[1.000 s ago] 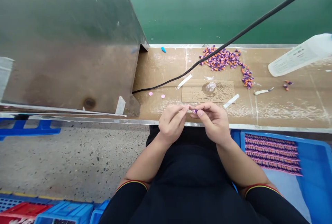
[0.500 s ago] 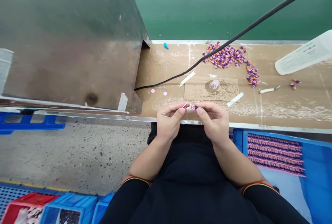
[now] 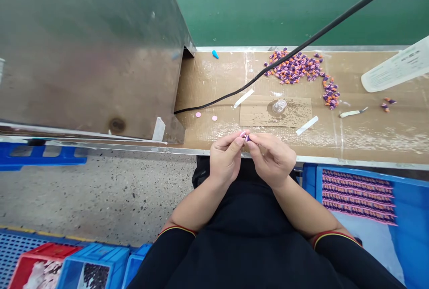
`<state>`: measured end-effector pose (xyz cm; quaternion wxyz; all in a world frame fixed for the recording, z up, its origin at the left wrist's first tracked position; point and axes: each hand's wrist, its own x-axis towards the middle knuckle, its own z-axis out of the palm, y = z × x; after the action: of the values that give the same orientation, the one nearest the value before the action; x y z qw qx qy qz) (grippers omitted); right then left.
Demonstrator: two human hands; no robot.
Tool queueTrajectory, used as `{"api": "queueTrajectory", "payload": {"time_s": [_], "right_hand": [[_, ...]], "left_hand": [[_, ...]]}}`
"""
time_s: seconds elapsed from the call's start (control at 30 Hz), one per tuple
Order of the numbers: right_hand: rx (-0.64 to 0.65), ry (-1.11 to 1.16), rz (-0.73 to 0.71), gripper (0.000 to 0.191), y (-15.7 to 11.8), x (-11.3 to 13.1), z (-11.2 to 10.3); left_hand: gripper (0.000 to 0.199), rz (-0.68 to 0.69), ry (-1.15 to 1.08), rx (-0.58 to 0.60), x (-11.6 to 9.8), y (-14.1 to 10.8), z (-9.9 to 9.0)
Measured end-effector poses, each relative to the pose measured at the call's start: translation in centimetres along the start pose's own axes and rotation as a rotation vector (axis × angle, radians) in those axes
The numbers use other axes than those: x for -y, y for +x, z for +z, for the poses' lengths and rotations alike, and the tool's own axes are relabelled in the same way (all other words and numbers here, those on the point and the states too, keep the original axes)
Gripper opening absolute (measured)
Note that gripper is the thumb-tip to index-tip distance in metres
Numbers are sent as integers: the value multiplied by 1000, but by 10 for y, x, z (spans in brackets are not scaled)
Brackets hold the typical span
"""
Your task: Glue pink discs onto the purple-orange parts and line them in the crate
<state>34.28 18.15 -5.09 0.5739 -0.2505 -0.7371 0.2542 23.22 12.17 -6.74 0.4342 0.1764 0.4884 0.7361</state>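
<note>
Tiny purple piece (image 3: 247, 138) pinched between left hand (image 3: 226, 157), right hand (image 3: 273, 160).

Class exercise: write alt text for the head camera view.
A person's left hand and right hand pinch a small purple and pink piece over a cardboard-covered workbench. A heap of purple and orange pieces lies beyond, and a blue tray sits at lower right.

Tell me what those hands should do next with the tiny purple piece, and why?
Probably the left hand should gently bring its small pink piece against the purple piece pinched by the right hand, because the two pieces sit almost touching between the fingertips, and neither hand seems to hold anything else.
</note>
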Motion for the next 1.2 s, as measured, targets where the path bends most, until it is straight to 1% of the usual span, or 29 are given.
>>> {"api": "queueTrajectory", "payload": {"time_s": [0.1,0.2,0.33,0.4,0.53,0.6,0.7,0.8,0.93,1.03,1.13,1.2], "right_hand": [[-14,40,11,29,0,0,1],[-21,49,9,30,0,-1,2],[-10,5,1,24,0,-1,1],[-4,-11,1,25,0,0,0],[-29,-2,-18,32,-1,1,0],[-21,-23,-19,29,-2,0,-1],[20,-60,-13,23,-1,-1,-5],[59,-58,-6,23,0,-2,-8],[12,-28,-31,30,1,-1,-9],[18,2,10,27,-1,-2,-7],[30,29,56,23,-3,-5,-6],[25,29,48,23,-5,-6,-5]], "left_hand": [[37,9,7,7,0,-1,1],[34,41,3,20,-2,-1,4],[35,94,22,-39,-3,-3,8],[33,129,39,-43,-1,-4,9],[28,220,79,-44,2,-6,10],[27,257,118,-50,3,-6,10],[21,306,140,-23,2,-6,10],[13,349,161,20,1,-5,8],[13,420,284,45,4,-7,2],[21,398,337,37,8,-10,-1],[29,340,305,20,11,-12,-1],[31,324,281,1,12,-12,0]]}}
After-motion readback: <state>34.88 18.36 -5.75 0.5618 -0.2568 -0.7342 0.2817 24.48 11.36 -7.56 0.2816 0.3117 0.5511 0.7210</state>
